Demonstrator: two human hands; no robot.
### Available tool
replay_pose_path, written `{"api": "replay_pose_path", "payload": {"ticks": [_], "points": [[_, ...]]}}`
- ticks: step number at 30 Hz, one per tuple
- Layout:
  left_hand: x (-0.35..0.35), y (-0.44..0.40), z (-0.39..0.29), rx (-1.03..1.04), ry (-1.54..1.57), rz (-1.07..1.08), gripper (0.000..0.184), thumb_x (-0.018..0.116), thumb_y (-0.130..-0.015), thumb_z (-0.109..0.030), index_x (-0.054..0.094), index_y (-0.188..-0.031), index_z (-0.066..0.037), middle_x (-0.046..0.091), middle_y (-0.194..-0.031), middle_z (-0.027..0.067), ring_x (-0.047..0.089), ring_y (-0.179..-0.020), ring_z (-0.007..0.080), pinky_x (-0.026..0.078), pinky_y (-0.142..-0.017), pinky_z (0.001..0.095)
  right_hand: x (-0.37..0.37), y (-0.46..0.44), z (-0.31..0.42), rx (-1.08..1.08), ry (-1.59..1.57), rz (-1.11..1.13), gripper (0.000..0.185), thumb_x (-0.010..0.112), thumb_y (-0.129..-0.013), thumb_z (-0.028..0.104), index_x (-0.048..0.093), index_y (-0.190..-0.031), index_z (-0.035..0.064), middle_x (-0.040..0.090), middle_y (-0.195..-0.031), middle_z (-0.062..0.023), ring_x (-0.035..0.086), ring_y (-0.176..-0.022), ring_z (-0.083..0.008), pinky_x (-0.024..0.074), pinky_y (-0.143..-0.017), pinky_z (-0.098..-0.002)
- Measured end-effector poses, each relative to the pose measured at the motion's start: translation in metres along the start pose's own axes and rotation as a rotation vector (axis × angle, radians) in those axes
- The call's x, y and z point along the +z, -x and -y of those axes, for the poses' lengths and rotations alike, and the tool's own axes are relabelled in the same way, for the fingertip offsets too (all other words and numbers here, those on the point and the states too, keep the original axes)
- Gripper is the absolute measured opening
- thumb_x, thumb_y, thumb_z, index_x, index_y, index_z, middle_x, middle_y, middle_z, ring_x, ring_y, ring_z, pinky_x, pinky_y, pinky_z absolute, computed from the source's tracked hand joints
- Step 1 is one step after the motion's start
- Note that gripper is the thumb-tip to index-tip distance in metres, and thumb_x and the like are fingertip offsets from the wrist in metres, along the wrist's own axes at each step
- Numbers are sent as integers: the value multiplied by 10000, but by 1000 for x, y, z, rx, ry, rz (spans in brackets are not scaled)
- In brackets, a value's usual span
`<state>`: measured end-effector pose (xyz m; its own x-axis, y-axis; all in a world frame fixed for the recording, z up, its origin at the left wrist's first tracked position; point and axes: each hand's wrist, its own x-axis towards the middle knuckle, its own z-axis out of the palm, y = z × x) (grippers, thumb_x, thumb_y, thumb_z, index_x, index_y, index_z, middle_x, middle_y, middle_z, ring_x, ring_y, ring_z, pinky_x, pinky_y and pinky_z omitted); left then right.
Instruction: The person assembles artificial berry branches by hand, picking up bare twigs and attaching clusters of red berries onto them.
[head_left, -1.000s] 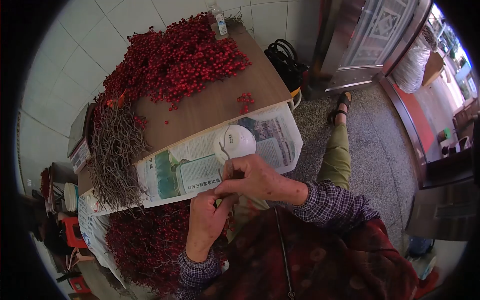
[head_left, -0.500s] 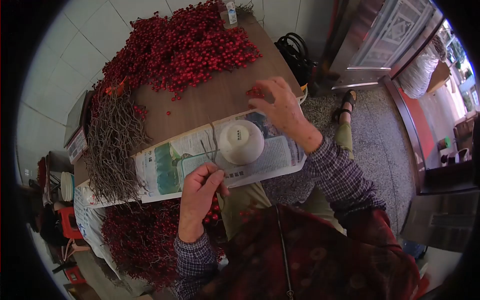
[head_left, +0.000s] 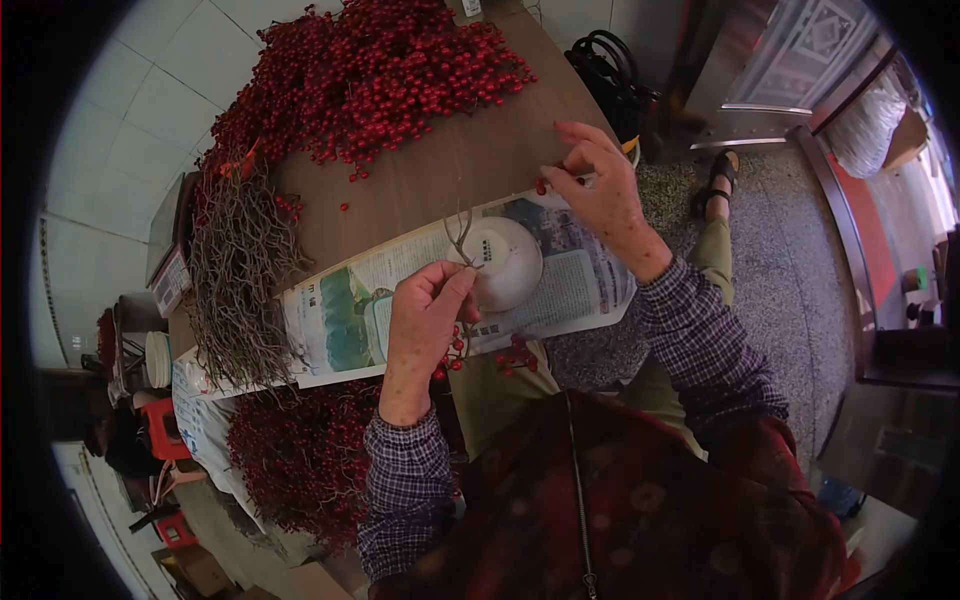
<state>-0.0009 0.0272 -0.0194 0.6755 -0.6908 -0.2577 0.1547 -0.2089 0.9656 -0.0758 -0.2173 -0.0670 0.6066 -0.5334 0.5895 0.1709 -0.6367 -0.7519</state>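
Observation:
My left hand pinches a bare, forked twig between thumb and forefinger. Red berries hang just below and beside that hand; whether they belong to the twig I cannot tell. Right behind the twig, an upturned white bowl rests on a newspaper. My right hand is raised over the far right part of the paper, thumb and forefinger closed around a small sprig of red berries, mostly hidden by the fingers.
A large heap of red berry stems covers the back of the table. Bare twigs lie at its left, next to a scale. More berry stems sit below the left edge. Black cable lies behind.
My left hand has risen, bringing the twig upright before the bowl, and berries now show below it. My right hand has shifted right, its fingers still around the berry sprig. The view has moved slightly.

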Motion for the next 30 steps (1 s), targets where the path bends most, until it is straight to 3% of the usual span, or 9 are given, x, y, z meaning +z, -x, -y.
{"api": "replay_pose_path", "payload": {"ticks": [6, 12, 15, 17, 22, 23, 25, 29, 30], "points": [[1, -6, -22, -80, -252, 12, 164, 596, -928, -155, 616, -856, -9, 575, -664, -2, 547, -564, 67, 443, -535, 204, -51, 50, 30, 453, -180, 40, 105, 669, -849, 18, 572, -809, 10, 620, -759, -2, 571, -689, -43, 448, -620, -191], [3, -15, -31, -60, -390, -26, 158, 633, -892, -132, 605, -836, 14, 576, -638, 16, 546, -525, 73, 444, -485, 218, -82, 84, 43, 557, -356, 9, 90, 667, -842, -8, 594, -891, 13, 643, -804, -26, 588, -694, -54, 469, -610, -191], [8, -14, -36, -24, -525, -30, 184, 645, -875, -137, 611, -840, 40, 591, -628, 44, 571, -533, 90, 453, -484, 242, -100, 101, 36, 587, -349, 174, 92, 661, -841, -33, 619, -918, -4, 662, -883, -52, 615, -725, -79, 506, -647, -203], [11, -14, -39, 8, -623, -33, 184, 646, -869, -134, 615, -844, 47, 601, -631, 61, 582, -535, 97, 457, -489, 246, -99, 110, 36, 556, -392, 152, 102, 652, -842, -46, 635, -937, -12, 667, -909, -60, 623, -746, -91, 517, -672, -216], [17, -14, -41, 141, -872, -63, 167, 644, -833, -122, 646, -868, 41, 649, -684, 159, 639, -592, 235, 488, -579, 341, -98, 125, 37, 490, -429, 146, 147, 631, -837, -80, 669, -968, -25, 676, -962, -83, 636, -798, -118, 530, -721, -245], [18, -14, -42, 142, -875, -61, 167, 644, -833, -122, 646, -868, 41, 649, -684, 159, 639, -592, 235, 488, -579, 341, -95, 129, 36, 443, -439, 144, 134, 643, -840, -60, 670, -968, -31, 679, -931, -77, 643, -788, -114, 528, -698, -236], [20, -15, -43, 233, -985, 10, 194, 629, -850, -144, 650, -908, 40, 630, -655, 75, 571, -516, 106, 453, -505, 277, -94, 132, 37, 397, -449, 139, 127, 656, -843, -39, 670, -969, -37, 681, -900, -71, 649, -778, -110, 525, -675, -227], [25, -12, -51, 190, -996, -40, 191, 632, -834, -137, 657, -878, 47, 640, -658, 121, 609, -550, 170, 470, -552, 320, -97, 135, 42, 435, -354, 209, 139, 628, -843, -67, 675, -964, -17, 670, -902, -76, 609, -693, -94, 489, -613, -219], [20, -13, -47, 318, -1070, -53, 185, 632, -826, -129, 660, -869, 49, 643, -674, 148, 622, -576, 215, 476, -572, 335, -98, 136, 42, 503, -348, 214, 125, 627, -852, -52, 677, -960, -14, 667, -868, -63, 595, -644, -79, 469, -565, -206]]}}
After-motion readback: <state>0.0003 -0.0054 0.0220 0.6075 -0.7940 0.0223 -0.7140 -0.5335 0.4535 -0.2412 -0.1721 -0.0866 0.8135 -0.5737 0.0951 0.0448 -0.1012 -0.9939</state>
